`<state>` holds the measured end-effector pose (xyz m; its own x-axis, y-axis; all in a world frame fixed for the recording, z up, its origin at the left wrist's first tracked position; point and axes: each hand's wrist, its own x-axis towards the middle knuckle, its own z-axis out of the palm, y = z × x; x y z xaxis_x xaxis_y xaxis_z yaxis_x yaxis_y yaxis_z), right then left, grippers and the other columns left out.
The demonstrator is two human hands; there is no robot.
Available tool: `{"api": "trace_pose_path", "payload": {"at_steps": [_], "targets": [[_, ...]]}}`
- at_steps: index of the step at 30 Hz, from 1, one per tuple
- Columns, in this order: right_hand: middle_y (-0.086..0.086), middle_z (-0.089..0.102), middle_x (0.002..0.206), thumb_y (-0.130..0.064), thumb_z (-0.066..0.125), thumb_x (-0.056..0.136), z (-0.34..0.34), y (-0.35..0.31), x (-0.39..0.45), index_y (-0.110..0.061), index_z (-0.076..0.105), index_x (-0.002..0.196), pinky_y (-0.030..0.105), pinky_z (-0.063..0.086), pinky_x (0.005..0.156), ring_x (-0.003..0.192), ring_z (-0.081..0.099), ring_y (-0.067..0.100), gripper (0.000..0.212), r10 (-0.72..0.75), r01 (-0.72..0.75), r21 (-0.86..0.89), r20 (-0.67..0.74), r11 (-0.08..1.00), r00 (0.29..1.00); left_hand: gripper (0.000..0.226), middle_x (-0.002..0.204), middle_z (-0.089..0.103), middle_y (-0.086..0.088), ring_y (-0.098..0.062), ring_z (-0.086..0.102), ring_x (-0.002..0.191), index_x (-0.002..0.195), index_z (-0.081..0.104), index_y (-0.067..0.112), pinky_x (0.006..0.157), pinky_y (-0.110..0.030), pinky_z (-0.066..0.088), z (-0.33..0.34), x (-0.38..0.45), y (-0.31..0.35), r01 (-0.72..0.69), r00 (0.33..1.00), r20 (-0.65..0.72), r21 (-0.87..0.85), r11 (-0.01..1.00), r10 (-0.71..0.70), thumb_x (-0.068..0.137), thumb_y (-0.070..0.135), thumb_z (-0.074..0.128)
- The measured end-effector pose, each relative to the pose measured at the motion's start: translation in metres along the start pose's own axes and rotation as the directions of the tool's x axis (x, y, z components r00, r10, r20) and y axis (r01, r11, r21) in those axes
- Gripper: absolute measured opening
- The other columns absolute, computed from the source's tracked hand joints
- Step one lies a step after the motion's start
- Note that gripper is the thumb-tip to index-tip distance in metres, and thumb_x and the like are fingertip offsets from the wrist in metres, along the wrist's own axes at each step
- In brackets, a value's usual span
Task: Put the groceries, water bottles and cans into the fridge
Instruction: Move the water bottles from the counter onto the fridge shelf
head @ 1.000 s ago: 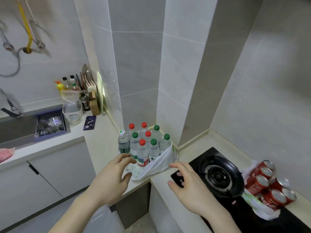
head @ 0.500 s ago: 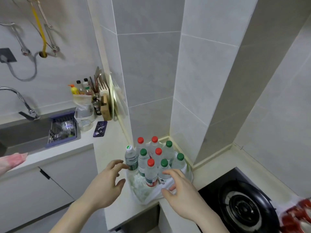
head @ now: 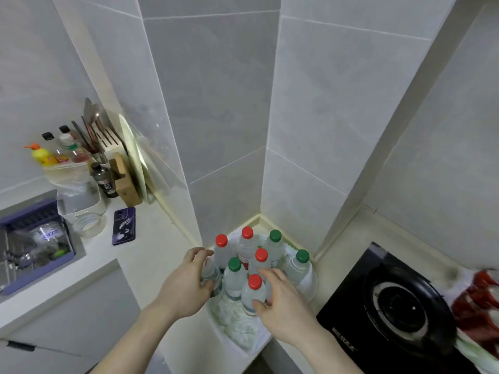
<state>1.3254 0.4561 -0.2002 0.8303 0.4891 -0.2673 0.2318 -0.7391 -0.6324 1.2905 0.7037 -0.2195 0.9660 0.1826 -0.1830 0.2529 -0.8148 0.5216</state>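
Water bottles clustering on plastic bag, lower centre. Left hand curling round leftmost bottle; right hand pinching front red-capped bottle. Risk: lifting one toppling packed neighbours; bag slipping off counter edge.

— What sort of place is this?

— A home kitchen, and a small one. Grey wall tiles run down to a pale worktop that bends round a corner.

— What gives it away?

— A black gas hob with a round burner is set into the worktop on the right. On the left a sink holds a purple draining basket with a glass jar in it.

— Anything else?

— A knife block and a plate on edge stand against the wall, beside sauce bottles and a yellow bottle of washing-up liquid. White cupboard doors sit below the worktop. Water bottles stand in the corner.
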Motion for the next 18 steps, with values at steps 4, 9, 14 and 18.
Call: {"api": "trace_pose_path", "payload": {"at_steps": [4, 9, 14, 18], "targets": [[-0.023, 0.037, 0.146, -0.042, 0.062, 0.095, 0.022, -0.009, 0.011, -0.036, 0.036, 0.150, 0.027, 0.046, 0.098, 0.110, 0.061, 0.010, 0.061, 0.073, -0.074, -0.036, -0.035, 0.997, 0.997, 0.055, 0.142, 0.044, 0.012, -0.017, 0.065, 0.101, 0.143, 0.043, 0.031, 0.086, -0.030, 0.051, 0.005, 0.012, -0.022, -0.057, 0.998, 0.040, -0.031, 0.998, 0.058, 0.091, 0.025, 0.059], [-0.024, 0.046, 0.130, -0.031, 0.066, 0.095, 0.038, -0.019, 0.015, -0.034, 0.043, 0.145, 0.026, 0.048, 0.095, 0.102, 0.063, 0.008, 0.054, 0.129, -0.128, 0.024, -0.116, 0.992, 0.985, 0.042, 0.124, 0.052, 0.015, -0.015, 0.065, 0.093, 0.133, 0.052, 0.032, 0.083, -0.028, 0.049, 0.006, 0.024, -0.034, -0.108, 0.993, 0.038, -0.084, 0.991, 0.112, 0.093, 0.023, 0.060], [-0.019, 0.058, 0.098, -0.027, 0.065, 0.096, 0.053, -0.020, 0.022, -0.030, 0.057, 0.113, 0.016, 0.039, 0.071, 0.084, 0.056, 0.002, 0.019, 0.196, -0.186, 0.061, -0.256, 0.981, 0.947, 0.014, 0.089, 0.065, 0.017, -0.013, 0.063, 0.078, 0.097, 0.056, 0.033, 0.070, -0.029, 0.051, 0.003, 0.033, -0.039, -0.137, 0.990, 0.021, -0.131, 0.982, 0.141, 0.090, 0.028, 0.067], [-0.015, 0.058, 0.085, -0.027, 0.066, 0.096, 0.059, -0.020, 0.023, -0.030, 0.054, 0.097, 0.017, 0.039, 0.063, 0.076, 0.056, 0.003, 0.013, 0.213, -0.204, 0.062, -0.300, 0.977, 0.930, 0.015, 0.074, 0.068, 0.010, -0.010, 0.064, 0.070, 0.093, 0.058, 0.036, 0.070, -0.033, 0.055, -0.003, 0.032, -0.044, -0.119, 0.991, 0.035, -0.148, 0.982, 0.126, 0.087, 0.030, 0.071]]}}
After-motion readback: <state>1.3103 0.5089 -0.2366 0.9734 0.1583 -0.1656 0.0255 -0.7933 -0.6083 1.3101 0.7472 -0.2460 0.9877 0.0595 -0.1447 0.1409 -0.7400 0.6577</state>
